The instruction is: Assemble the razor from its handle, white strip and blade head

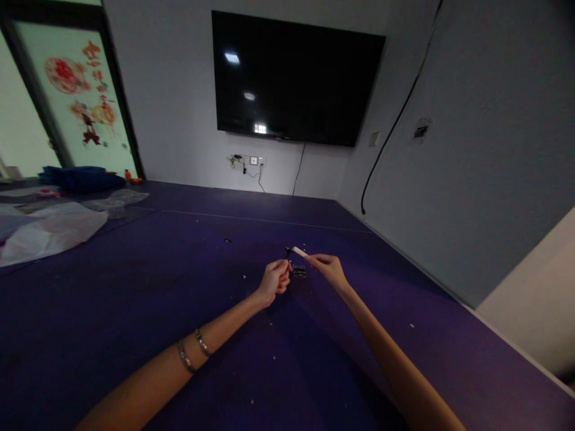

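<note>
My left hand (274, 280) is closed around the lower end of a small dark tool with a wider head (288, 249); its exact kind is too small to make out. A short cream-white stick (299, 252) is pinched in my right hand (329, 269), pointing left and up. The stick's tip meets or nearly meets the head of the dark tool; I cannot tell whether they touch. Just below the stick, between my hands, a small dark case with clear parts (299, 271) lies on the purple floor (215, 335).
Small white bits are scattered over the floor, with a little dark piece (228, 240) farther left. Plastic sheets (58, 230) and a dark blue bundle (81, 178) lie at the left. A television (296, 78) hangs ahead; a black cable (395, 123) runs down the right wall.
</note>
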The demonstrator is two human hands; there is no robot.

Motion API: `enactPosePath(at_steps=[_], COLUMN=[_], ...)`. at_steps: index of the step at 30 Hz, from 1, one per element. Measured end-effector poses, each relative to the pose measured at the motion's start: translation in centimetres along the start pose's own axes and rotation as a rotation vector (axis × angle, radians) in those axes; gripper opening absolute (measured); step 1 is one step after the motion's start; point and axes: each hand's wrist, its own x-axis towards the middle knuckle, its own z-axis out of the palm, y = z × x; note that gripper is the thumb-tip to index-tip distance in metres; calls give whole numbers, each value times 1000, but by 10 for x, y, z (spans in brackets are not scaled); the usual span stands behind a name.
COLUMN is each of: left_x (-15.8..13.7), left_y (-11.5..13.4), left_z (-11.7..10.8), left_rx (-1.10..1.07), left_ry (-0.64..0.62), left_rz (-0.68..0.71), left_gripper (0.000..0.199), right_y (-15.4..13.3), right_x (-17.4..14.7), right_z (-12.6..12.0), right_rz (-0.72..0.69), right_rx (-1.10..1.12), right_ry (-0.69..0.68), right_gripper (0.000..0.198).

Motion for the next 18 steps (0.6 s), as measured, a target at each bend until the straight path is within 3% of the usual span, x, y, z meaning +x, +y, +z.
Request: enactPosePath(at_steps=[6,13,18], left_x=[0,1,-2], left_y=[2,5,10], left_z=[-3,-9,-6], left_rx=[-30,-43,-76], left_ry=[-44,-73,-134], left_rz=[-5,28,25], left_gripper=[29,31,30], right_y=[-2,-32,-23], right_x=[2,0,0], right_z=[-10,-9,-10], right_rz=[49,-60,-42], right_rx=[-25,-126,-159], right_ry=[-17,-103,-127], right_gripper=[39,40,42])
